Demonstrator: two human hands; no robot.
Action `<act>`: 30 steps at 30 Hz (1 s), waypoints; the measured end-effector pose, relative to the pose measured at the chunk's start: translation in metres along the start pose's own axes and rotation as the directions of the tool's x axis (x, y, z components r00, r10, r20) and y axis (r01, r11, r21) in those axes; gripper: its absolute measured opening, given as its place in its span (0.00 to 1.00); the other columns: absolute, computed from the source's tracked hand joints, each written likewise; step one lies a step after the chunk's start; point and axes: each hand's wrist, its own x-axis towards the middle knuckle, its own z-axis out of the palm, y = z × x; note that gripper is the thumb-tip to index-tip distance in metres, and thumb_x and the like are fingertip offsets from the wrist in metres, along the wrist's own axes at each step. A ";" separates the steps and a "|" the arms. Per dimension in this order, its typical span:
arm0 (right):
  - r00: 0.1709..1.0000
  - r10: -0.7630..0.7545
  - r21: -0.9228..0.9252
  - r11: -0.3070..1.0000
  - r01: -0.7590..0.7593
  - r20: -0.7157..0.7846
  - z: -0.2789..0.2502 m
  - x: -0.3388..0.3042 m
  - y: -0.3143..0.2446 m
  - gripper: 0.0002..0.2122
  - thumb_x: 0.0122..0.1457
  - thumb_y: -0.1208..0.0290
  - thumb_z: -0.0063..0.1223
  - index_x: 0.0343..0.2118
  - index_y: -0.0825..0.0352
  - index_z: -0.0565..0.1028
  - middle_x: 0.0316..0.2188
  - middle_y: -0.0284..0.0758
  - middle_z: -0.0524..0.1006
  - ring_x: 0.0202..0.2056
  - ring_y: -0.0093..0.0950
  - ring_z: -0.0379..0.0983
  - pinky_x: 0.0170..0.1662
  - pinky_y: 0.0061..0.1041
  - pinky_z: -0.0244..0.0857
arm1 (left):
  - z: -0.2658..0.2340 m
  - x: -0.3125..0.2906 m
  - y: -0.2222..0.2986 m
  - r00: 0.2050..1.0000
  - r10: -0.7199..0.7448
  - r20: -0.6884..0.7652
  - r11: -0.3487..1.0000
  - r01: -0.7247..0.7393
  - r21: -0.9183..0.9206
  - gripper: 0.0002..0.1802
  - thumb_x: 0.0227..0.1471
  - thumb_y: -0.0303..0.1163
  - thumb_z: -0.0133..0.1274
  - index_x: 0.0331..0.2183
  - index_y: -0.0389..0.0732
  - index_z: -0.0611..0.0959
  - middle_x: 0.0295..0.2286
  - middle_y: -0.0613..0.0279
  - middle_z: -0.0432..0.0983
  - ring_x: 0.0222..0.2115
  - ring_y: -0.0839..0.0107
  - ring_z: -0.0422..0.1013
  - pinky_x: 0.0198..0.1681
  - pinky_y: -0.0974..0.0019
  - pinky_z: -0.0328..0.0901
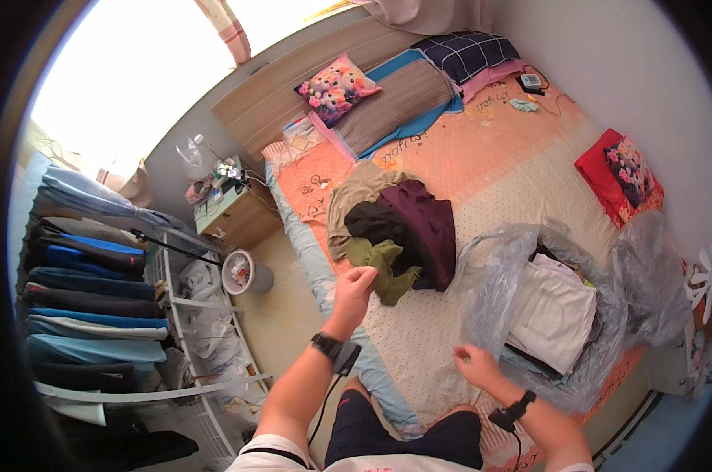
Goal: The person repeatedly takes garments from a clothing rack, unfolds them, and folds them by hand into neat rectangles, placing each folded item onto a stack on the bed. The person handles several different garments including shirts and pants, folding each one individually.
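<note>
My left hand [354, 289] is closed at the near left edge of an olive-green garment [387, 271], with a bit of it apparently pinched between the fingertips. That garment lies on a heap with a black garment [379, 222], a dark purple garment [428, 228] and a beige garment [348, 198]. Over the bed's near part hangs my right hand [475, 365], its fingers curled together with nothing visible in them. To its right, a large translucent plastic bag [493, 283] lies spread open around a stack of folded clothes, a white garment [556, 315] on top.
The bed [521, 185] holds pillows [395, 106] at its far end and red cushions [619, 169] by the right wall. Left of it stand a nightstand [246, 216], a white bin [247, 274] and a rack [206, 303] of hanging clothes. Cords run from both wrist devices.
</note>
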 end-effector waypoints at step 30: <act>0.872 -0.441 0.258 0.886 0.385 0.214 -0.105 -0.059 -0.303 0.09 0.63 0.70 0.60 0.33 0.72 0.80 0.25 0.23 0.76 0.28 0.12 0.67 0.30 0.21 0.64 | 0.093 -0.210 0.153 0.850 0.120 0.513 0.539 -0.490 0.686 0.57 0.41 0.29 0.73 0.69 0.48 0.62 0.59 0.48 0.67 0.60 0.58 0.65 0.64 0.57 0.60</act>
